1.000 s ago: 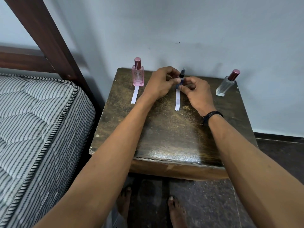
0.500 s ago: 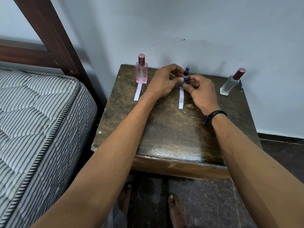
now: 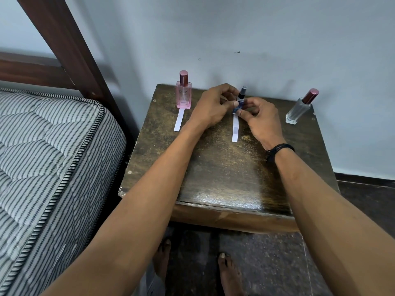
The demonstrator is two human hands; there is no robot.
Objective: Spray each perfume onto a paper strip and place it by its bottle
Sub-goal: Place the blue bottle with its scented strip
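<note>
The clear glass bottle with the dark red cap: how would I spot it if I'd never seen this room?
Find the dark wooden bedside table against the pale wall, then go to its far right corner. There stands the clear glass bottle with the dark red cap, apart from both hands. Unlike the pink glass bottle and the small dark blue bottle, it has no white paper strip in front.

A small table (image 3: 224,178) stands against the wall, with a mattress (image 3: 49,157) to its left. Three bottles stand along the table's far edge: one at the left (image 3: 183,92), one in the middle (image 3: 240,100) between the left hand (image 3: 211,107) and right hand (image 3: 259,120), and one at the right (image 3: 300,107). A paper strip (image 3: 179,119) lies just in front of the left bottle, and another strip (image 3: 235,129) in front of the middle one.
</note>
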